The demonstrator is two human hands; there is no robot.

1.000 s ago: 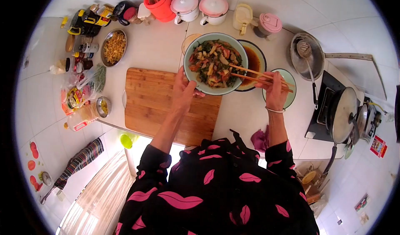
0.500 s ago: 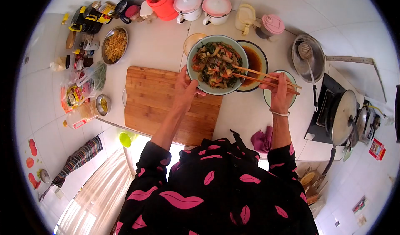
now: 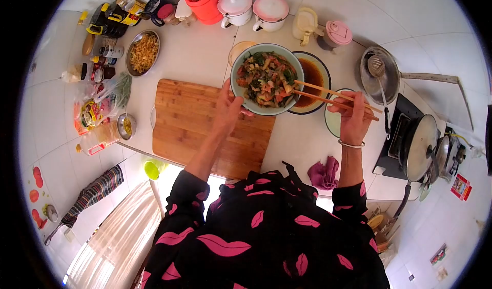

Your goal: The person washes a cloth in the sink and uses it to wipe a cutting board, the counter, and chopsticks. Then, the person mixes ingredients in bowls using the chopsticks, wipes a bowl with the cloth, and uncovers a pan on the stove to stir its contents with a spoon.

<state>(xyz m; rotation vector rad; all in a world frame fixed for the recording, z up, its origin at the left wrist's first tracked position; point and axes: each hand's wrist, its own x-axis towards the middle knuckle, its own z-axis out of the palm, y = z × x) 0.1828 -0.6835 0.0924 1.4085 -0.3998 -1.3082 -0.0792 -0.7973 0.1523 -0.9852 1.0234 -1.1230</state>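
Note:
My left hand [image 3: 229,104] grips the rim of a pale green bowl [image 3: 237,86] at its lower left side. Chopped vegetables [image 3: 266,78], green and red, fill the bowl. In my right hand [image 3: 353,117] is a pair of wooden chopsticks [image 3: 333,94], their tips at the right side of the vegetables. Behind the bowl, partly covered by it, a dark-rimmed dish [image 3: 328,76] holds brown sauce. A light green plate [image 3: 332,120] lies under my right hand, which hides part of it.
A wooden cutting board [image 3: 189,120] lies at left, near a metal dish of food [image 3: 144,53]. Lidded pots [image 3: 236,7] line the wall. To the right are a metal basin with a slotted spoon [image 3: 376,66] and a lidded pan [image 3: 423,148]. A purple cloth [image 3: 324,173] lies near the front edge.
My right hand has shifted right and slightly down with the chopsticks, whose tips sit closer to the bowl's right rim. The vegetables lie differently. My left hand keeps its hold on the bowl.

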